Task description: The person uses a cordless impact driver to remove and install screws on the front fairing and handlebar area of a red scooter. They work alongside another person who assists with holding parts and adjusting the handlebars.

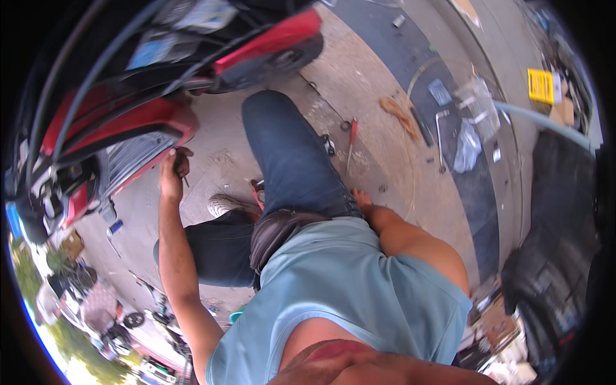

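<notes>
My left hand (176, 170) is closed at the lower edge of a red motor scooter (128, 122), right beside its grey ribbed footboard (136, 156). A small dark tool with a thin shaft (186, 181) pokes out of the fist; its exact kind is too small to make out. My right hand (362, 199) is down by my right thigh, low near the floor. Its fingers are partly hidden and I cannot see anything in them. A red-handled screwdriver (353, 133) lies on the floor ahead of that hand, with a small black part (329, 145) nearby.
To the right lie a brown cloth (398, 115), a black tube (421, 126), a long metal wrench (440, 142) and a clear plastic bag (468, 147). A yellow box (540, 86) is farther right. Behind on the left, a blue can (115, 226) and parked two-wheelers (96, 301) show.
</notes>
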Tool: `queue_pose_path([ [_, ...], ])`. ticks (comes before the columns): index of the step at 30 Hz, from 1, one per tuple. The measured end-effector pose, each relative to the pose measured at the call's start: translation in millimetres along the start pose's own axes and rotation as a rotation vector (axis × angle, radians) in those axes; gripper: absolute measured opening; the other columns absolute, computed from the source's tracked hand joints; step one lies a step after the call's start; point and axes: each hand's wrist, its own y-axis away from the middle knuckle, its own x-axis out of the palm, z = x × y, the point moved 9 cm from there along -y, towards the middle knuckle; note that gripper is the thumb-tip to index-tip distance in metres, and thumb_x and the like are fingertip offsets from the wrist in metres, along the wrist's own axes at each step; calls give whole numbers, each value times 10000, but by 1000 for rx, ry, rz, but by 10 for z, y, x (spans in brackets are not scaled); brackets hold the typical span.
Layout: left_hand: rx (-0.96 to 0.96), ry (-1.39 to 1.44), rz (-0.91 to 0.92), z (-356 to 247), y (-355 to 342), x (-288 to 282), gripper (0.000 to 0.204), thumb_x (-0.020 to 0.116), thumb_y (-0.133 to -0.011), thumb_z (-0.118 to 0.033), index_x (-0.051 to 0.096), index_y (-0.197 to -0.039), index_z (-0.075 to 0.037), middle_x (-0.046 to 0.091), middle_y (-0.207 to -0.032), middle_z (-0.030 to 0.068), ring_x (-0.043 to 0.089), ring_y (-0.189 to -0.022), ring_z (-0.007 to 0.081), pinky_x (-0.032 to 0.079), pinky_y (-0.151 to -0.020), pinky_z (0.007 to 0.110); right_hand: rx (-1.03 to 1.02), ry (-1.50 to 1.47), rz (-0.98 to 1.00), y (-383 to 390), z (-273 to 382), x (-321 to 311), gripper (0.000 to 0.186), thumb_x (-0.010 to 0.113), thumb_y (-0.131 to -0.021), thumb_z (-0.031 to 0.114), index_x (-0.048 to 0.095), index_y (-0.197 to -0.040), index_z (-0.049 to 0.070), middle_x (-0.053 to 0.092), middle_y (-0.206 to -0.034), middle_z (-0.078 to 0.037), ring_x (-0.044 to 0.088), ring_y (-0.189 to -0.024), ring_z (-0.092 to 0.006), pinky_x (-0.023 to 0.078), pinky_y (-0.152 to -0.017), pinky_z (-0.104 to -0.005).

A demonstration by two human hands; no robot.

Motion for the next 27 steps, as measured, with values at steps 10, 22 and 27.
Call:
queue_pose_path([
  [10,-38,38,109,22,-145,170,495,500,-986,-472,589,-981,15,331,-639,-38,276,-566,63,207,-525,244,-95,191,-38,356,-231,-480,513,722,-781,235,590,-1276,227,549,-1288,-121,571,-1158,-409,536,-904,-505],
  [22,21,-2,114,-125,-104,251,493,482,-969,-453,608,-910,20,326,-604,-25,265,-539,72,188,-514,263,85,81,-512,-71,-306,-2484,482,719,-800,165,620,-1271,169,566,-1286,-148,552,-1217,-350,481,-992,-459],
  [27,45,-129,73,-201,44,127,483,480,-932,-441,626,-906,19,298,-585,-58,253,-521,57,168,-511,269,520,-764,-601,246,-825,-2093,612,731,-820,294,545,-1330,11,571,-1312,-272,533,-1255,-412,439,-1064,-437],
])
